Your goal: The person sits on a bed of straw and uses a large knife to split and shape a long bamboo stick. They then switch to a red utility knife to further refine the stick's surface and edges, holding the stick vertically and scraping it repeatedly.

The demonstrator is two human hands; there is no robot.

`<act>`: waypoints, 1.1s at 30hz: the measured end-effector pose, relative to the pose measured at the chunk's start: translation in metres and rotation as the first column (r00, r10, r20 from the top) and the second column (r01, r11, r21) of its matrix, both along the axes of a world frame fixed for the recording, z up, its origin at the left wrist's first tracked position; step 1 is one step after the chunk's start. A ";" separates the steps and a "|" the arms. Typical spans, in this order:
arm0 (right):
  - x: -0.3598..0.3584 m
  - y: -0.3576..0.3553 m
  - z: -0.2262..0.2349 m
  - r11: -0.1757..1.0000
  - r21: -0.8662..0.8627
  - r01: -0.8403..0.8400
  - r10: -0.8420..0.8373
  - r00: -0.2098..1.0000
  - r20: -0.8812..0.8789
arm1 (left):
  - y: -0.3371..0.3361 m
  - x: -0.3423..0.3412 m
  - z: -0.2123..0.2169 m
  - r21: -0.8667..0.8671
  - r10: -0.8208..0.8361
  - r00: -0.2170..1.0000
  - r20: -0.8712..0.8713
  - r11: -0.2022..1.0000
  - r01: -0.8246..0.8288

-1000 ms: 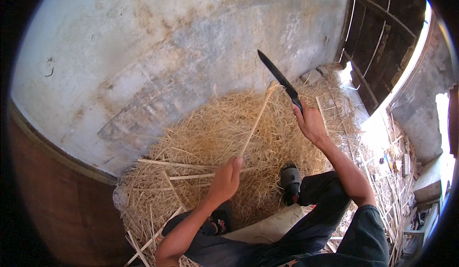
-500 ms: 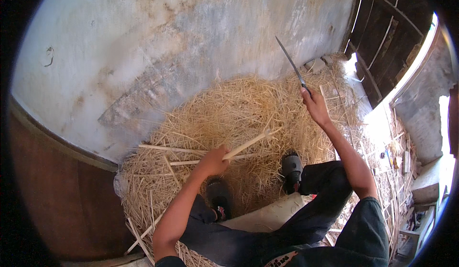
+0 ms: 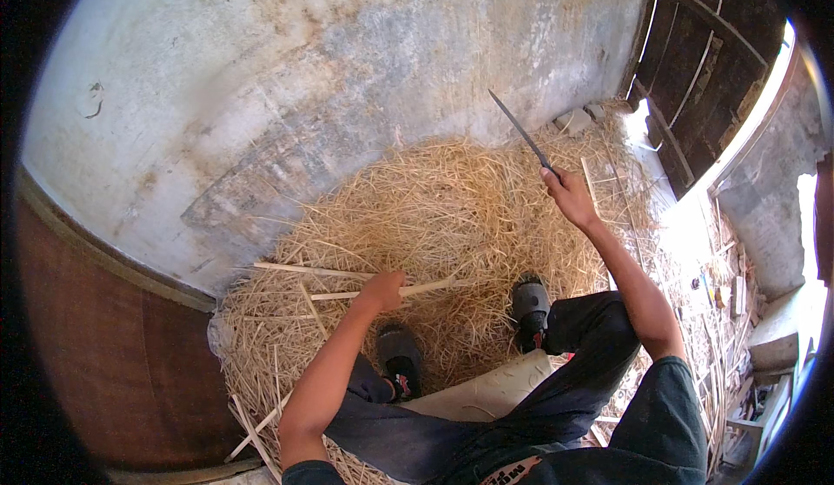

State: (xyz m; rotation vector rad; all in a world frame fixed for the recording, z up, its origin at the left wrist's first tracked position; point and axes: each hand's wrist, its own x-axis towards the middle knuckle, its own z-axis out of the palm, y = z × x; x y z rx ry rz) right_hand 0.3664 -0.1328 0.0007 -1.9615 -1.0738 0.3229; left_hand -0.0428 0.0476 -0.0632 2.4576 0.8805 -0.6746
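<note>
The right hand [image 3: 571, 196] grips a long dark knife [image 3: 519, 129]; the curled left hand [image 3: 382, 292] overlaps a pale thin strip [image 3: 426, 289], its hold unclear.

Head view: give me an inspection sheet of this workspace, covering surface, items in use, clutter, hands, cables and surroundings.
Surface: floor strewn with a thick layer of straw-coloured shavings.
Items in use: dark-bladed knife, tip pointing toward the wall; pale strips over the shavings.
Clutter: loose strips at lower left; grey blocks at the wall's foot.
Hands: right hand closed on the knife's handle; left hand at the pale strips, grip unclear.
Cables: nothing seen.
Surroundings: stained wall ahead, brown panel left, dark planks right.
</note>
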 end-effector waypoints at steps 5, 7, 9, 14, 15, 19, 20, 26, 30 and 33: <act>-0.010 0.003 0.008 1.000 -0.005 -0.024 0.024 0.999 0.024 | 0.012 -0.011 -0.026 0.036 0.018 1.000 0.007 0.999 -0.018; -0.006 -0.001 0.005 1.000 -0.013 -0.026 0.026 0.999 0.023 | 0.011 -0.006 -0.015 0.031 0.010 1.000 -0.016 0.999 -0.010; -0.002 -0.003 0.002 0.999 -0.033 -0.025 0.026 0.999 0.044 | 0.009 -0.001 -0.001 0.104 -0.002 0.998 -0.065 0.995 0.009; -0.008 -0.006 -0.004 0.997 -0.010 -0.076 0.077 0.996 0.041 | -0.004 0.005 0.042 0.416 0.012 0.995 -0.096 0.909 0.029; -0.010 -0.004 -0.007 0.995 -0.027 -0.091 0.092 0.995 0.025 | -0.005 0.004 0.042 0.435 0.039 0.999 0.031 0.899 -0.049; -0.038 0.016 -0.028 0.978 -0.118 -0.173 0.164 0.983 -0.081 | 0.000 0.000 0.038 0.406 0.021 0.951 0.308 0.901 -0.151; -0.051 0.021 -0.030 0.971 -0.152 -0.186 0.165 0.976 -0.140 | 0.002 -0.002 0.034 0.387 -0.007 0.947 0.321 0.913 -0.125; -0.073 0.061 -0.099 0.876 -0.354 -0.327 0.344 0.939 -0.014 | -0.014 0.020 0.030 0.328 -0.092 0.922 0.375 0.944 -0.039; -0.116 0.069 -0.149 0.948 -0.205 -0.242 0.211 0.964 -0.162 | -0.017 0.017 0.022 0.332 -0.108 0.911 0.399 0.943 -0.034; -0.177 0.049 -0.188 0.997 0.077 0.002 0.021 0.957 -0.289 | -0.019 0.020 0.025 0.331 -0.092 0.963 0.254 0.944 0.003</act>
